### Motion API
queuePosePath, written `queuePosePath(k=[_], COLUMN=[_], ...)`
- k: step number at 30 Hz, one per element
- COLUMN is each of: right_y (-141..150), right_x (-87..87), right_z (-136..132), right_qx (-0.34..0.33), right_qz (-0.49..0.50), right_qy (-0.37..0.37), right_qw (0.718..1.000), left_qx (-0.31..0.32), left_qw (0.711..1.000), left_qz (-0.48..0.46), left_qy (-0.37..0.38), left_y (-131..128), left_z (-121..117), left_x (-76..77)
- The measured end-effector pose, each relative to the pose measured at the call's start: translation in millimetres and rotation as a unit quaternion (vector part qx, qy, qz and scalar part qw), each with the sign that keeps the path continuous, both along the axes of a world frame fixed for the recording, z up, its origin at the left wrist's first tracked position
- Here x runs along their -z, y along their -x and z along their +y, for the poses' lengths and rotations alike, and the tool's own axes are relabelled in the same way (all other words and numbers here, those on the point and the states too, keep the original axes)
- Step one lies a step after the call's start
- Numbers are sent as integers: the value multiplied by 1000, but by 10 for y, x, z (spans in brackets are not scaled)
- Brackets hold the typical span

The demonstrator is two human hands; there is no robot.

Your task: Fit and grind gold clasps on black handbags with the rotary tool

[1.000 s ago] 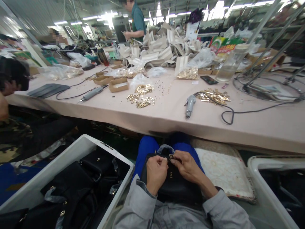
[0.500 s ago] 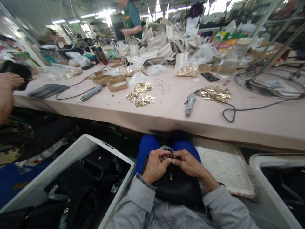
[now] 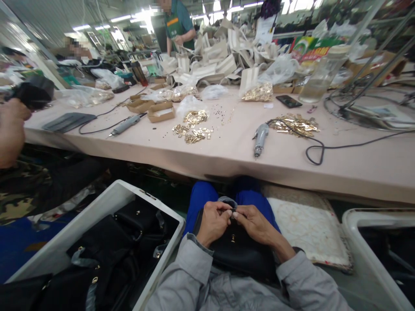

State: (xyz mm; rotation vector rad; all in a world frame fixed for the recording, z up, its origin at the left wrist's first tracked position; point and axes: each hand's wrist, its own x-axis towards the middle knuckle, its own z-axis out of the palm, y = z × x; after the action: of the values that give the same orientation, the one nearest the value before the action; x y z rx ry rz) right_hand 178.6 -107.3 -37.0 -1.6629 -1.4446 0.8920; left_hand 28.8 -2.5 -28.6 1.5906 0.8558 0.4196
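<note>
Lying across the lap, between two grey sleeves [image 3: 194,259], the black bag [image 3: 240,255] shows a small gold fitting [image 3: 233,238] at mid-panel. Just beyond that, at the bag's far edge, the left hand [image 3: 212,222] and right hand [image 3: 254,222] meet, fingers of both pinched closed on a small piece [image 3: 233,211]; its shape is too covered to make out. A loop that looks film-wrapped [image 3: 228,200] rises right behind the fingertips.

To do this well, I would let the thighs bear the bag's weight, hold the piece steady with one hand and make fine adjustments with the other. Light pressure should spare the black surface, and the loop is best kept out of the pinch.

Farther out, a white bin [image 3: 166,259] of black bags stands to the left, another bin [image 3: 372,218] to the right. On the worktop [image 3: 220,157], a grey power driver [image 3: 261,136] lies right of centre, beside loose gold pieces [image 3: 298,125]; more gold parts [image 3: 196,136] are scattered left of it. At the far side, pale strips [image 3: 214,56] are heaped near a co-worker's apron [image 3: 173,28].
</note>
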Motion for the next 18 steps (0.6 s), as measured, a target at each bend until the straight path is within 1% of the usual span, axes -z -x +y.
queuePosePath(k=[4, 7, 13, 15, 18], right_y=[66, 106, 115, 117, 112], right_x=[85, 141, 216, 225, 229], right_z=[9, 12, 17, 33, 50], right_qx=[38, 74, 82, 103, 118], right_qz=[-51, -52, -14, 8, 83], right_qy=[-21, -21, -10, 16, 61], right_qw=[998, 996, 996, 995, 988], left_qx=[7, 0, 2, 9, 8], left_qw=[998, 995, 996, 996, 997], left_qz=[38, 58, 74, 73, 74], left_qy=[-55, -79, -57, -49, -36], left_y=[-27, -51, -80, -84, -91], left_z=[-16, -19, -1, -1, -6], left_x=[-47, -68, -19, 4, 37])
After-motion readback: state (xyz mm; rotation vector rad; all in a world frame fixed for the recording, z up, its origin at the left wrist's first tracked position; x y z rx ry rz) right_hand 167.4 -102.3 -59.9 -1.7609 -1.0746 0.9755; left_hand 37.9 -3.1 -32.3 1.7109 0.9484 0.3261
